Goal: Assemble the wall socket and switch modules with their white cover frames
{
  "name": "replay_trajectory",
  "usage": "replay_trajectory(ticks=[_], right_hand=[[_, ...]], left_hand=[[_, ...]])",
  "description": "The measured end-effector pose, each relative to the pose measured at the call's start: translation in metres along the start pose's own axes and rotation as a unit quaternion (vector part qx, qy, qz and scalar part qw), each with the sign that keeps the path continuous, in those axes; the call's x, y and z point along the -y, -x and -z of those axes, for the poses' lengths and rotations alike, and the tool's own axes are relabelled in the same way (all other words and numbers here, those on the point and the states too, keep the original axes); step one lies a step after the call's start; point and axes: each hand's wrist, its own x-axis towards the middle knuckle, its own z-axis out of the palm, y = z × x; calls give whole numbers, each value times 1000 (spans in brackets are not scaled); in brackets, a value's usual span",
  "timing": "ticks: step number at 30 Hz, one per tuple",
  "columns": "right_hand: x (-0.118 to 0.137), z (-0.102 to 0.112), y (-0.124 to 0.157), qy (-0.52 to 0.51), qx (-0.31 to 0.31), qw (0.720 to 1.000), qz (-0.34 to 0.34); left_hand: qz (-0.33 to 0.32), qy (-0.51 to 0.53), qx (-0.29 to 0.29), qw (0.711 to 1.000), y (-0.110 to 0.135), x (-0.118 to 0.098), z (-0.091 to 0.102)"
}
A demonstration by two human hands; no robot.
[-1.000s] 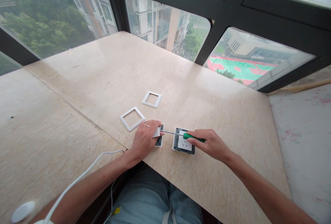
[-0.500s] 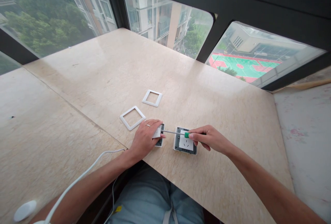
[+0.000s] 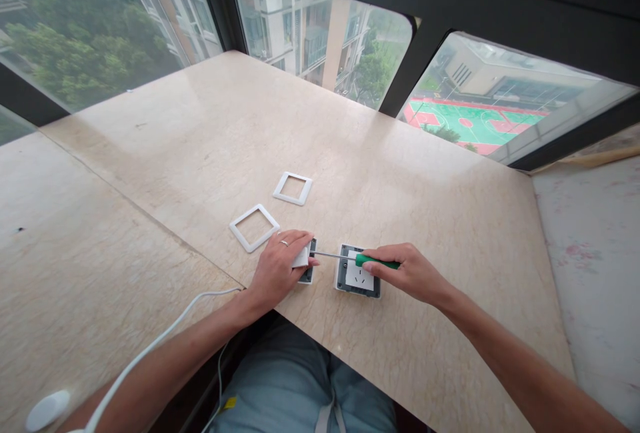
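Observation:
My left hand (image 3: 279,261), with a ring on one finger, is closed over a wall switch (image 3: 302,258) that has a white face and a dark grey frame; the hand covers much of it. In my right hand (image 3: 407,271) is a screwdriver (image 3: 373,261) with a green handle, its metal shaft pointing left. The tip reaches the right edge of the switch near my left fingertips; exact contact is too small to tell. Beneath the screwdriver sits a wall socket (image 3: 358,276) with a white centre and grey frame, lying face up on the marble-patterned surface.
Two white square cover frames (image 3: 254,227) (image 3: 293,188) lie behind my left hand. A white cable (image 3: 165,336) runs over the surface at the left, and a white round object (image 3: 48,410) is at the lower left. Dark-framed windows (image 3: 400,79) border the back.
My right fingers have shifted on the screwdriver, so more of its green handle shows. The left hand keeps its hold on the switch. The view has tilted slightly.

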Motion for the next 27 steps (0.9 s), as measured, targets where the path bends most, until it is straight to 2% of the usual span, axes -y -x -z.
replay_trajectory(ticks=[3,4,9,15,19,22,25,27], right_hand=[[8,-11,-5,51,-3,996,67],[12,-13,-8,67,17,995,77],[27,-4,-14,86,33,994,53],[23,12,-11,68,37,997,21],[19,13,-3,53,18,998,-7],[20,12,4,44,0,999,-26],[21,11,10,45,-15,998,-46],[21,9,13,47,-22,997,-57]], left_hand=[[-21,17,31,999,0,-9,-1],[-26,22,39,999,-1,-12,-1],[-21,38,27,999,0,-18,-1],[-3,101,-6,995,3,-11,-1],[79,178,-29,980,-1,-6,10],[156,245,-88,953,-7,-2,20],[184,276,-139,933,-12,0,28],[203,290,-141,924,-13,0,32]])
